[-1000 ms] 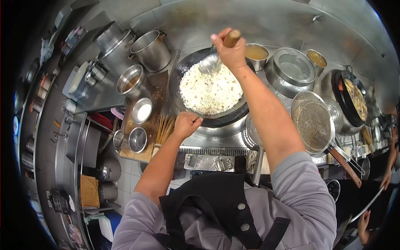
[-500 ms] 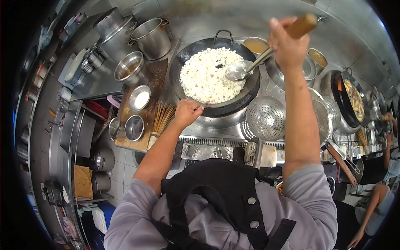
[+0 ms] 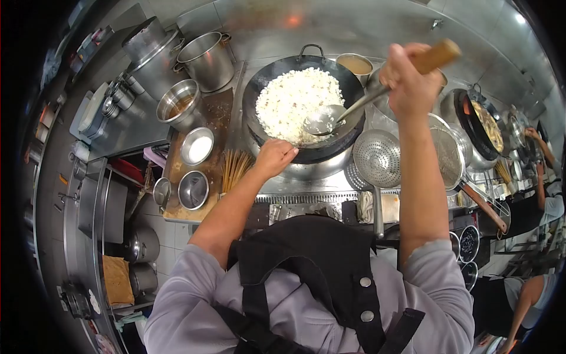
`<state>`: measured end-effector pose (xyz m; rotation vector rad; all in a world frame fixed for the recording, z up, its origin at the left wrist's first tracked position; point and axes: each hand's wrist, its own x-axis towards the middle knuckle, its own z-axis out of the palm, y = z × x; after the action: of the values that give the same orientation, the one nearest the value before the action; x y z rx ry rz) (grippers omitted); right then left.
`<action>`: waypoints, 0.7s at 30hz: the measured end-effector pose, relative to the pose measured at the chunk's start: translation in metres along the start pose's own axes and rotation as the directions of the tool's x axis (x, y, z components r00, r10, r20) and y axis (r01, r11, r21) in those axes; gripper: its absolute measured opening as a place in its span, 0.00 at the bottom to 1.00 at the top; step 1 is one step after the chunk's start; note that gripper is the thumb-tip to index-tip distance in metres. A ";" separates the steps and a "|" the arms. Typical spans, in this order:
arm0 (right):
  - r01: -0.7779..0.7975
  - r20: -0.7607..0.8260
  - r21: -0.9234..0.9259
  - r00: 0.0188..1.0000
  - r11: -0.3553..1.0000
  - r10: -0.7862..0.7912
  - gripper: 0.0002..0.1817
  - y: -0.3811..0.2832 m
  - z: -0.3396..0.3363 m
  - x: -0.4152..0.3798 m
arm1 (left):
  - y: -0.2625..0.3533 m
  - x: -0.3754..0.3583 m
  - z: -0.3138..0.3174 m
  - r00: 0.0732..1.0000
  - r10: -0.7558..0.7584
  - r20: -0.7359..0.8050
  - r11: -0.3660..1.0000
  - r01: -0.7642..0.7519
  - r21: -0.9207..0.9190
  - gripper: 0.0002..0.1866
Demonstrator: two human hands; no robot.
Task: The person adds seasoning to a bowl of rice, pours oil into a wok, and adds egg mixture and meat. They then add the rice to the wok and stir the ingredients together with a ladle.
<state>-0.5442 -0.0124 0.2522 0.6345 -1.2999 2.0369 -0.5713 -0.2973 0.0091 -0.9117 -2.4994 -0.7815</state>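
Note:
A black wok [image 3: 349, 88] full of white fried rice [image 3: 295, 97] sits on the steel stove. My left hand [image 3: 275, 156] grips the wok's near rim. My right hand [image 3: 409, 76] is raised to the right of the wok and closed on the wooden handle of a long steel ladle [image 3: 323, 120]. The ladle's bowl rests at the rice's right edge inside the wok.
Steel pots [image 3: 207, 58] and seasoning bowls [image 3: 197, 146] stand left of the wok on a wooden board. A perforated strainer [image 3: 377, 158] and a mesh skimmer [image 3: 447, 154] lie right of it. A second wok with food [image 3: 479, 123] is further right. Other people work at far right.
The ladle's bowl slid from the wok's right side toward the near right edge of the rice. My right hand dropped slightly. My left hand stayed on the wok rim.

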 end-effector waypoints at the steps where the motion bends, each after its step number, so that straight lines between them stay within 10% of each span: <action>1: 0.000 0.005 -0.004 1.000 1.000 0.000 0.10 0.008 0.012 -0.012 | -0.006 -0.003 0.000 0.999 0.043 -0.010 0.997 -0.043 -0.058 0.20; 4: -0.140 0.047 -0.192 0.987 0.971 0.152 0.10 0.068 0.032 -0.043 | -0.010 -0.008 -0.005 0.998 0.002 0.069 0.996 0.004 -0.087 0.20; 9: 0.026 0.202 -0.022 0.979 0.999 -0.021 0.09 0.038 0.090 -0.022 | -0.013 -0.006 -0.010 0.998 0.044 0.055 0.991 -0.036 -0.132 0.19; 12: -0.078 0.129 -0.284 0.985 0.956 0.119 0.12 0.104 0.086 -0.043 | -0.012 -0.012 -0.011 0.996 0.042 0.074 0.990 -0.031 -0.141 0.18; 17: 0.048 0.125 -0.008 0.991 0.999 -0.046 0.11 0.066 0.109 -0.007 | -0.020 -0.005 -0.007 0.994 0.093 0.056 0.989 -0.086 -0.118 0.19; 19: 0.193 0.146 -0.391 0.978 0.900 -0.146 0.10 0.132 0.077 -0.029 | -0.016 -0.008 -0.010 0.994 0.106 0.020 0.986 -0.103 -0.134 0.19; 21: -0.048 0.063 -0.228 0.996 0.973 0.064 0.11 0.135 0.086 -0.005 | -0.015 -0.002 -0.014 0.995 0.072 0.068 0.986 -0.060 -0.157 0.18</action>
<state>-0.6337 -0.1343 0.2007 0.5739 -1.5803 1.8882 -0.5782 -0.3164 0.0137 -1.0889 -2.4840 -0.9475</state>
